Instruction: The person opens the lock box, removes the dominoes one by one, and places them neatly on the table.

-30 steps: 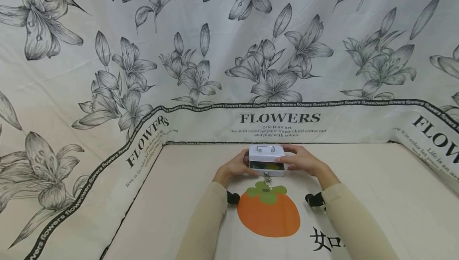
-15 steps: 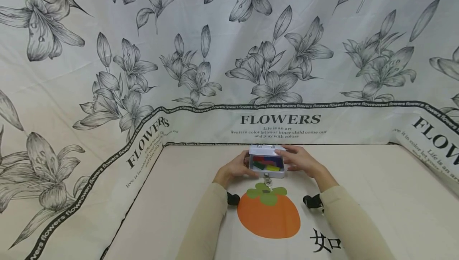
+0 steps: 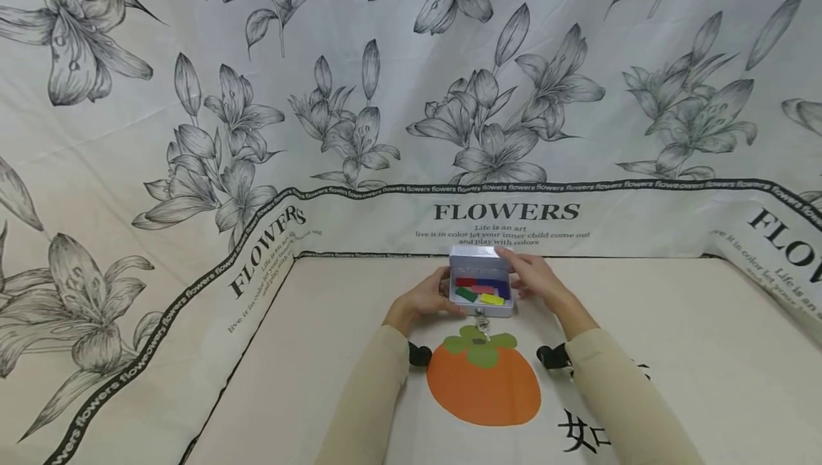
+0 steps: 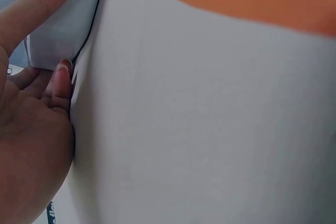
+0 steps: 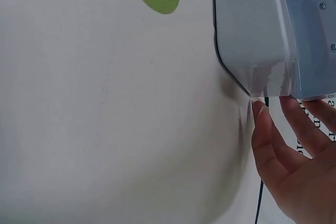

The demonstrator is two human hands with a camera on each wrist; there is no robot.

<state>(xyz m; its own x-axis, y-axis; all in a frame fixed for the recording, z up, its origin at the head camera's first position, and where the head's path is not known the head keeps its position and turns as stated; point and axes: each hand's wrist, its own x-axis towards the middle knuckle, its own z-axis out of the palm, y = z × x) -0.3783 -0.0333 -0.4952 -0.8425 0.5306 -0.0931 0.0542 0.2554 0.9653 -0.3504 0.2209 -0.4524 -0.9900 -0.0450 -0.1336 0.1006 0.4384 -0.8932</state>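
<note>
A small white cash box (image 3: 472,308) stands on the table with its lid (image 3: 472,259) tilted up at the back. Inside lie several coloured blocks, among them a yellow block (image 3: 492,299), a green block (image 3: 466,294) and a red block (image 3: 464,282). Keys (image 3: 483,324) hang at the front lock. My left hand (image 3: 424,295) grips the box's left end, its thumb along the front wall and its fingers around the side. At the other end, my right hand (image 3: 542,283) touches the lid's right edge and the box's side; its fingers look extended in the right wrist view.
The tablecloth carries a printed orange persimmon (image 3: 483,386) in front of the box and black characters (image 3: 578,431) at the lower right. A flower-printed curtain (image 3: 359,230) rises close behind the box. Black wrist straps (image 3: 420,355) show at both sleeves.
The lid has swung from partly lifted to upright, and the blocks inside have come into view. My right hand has moved up and back with the lid; my left hand stays on the box.
</note>
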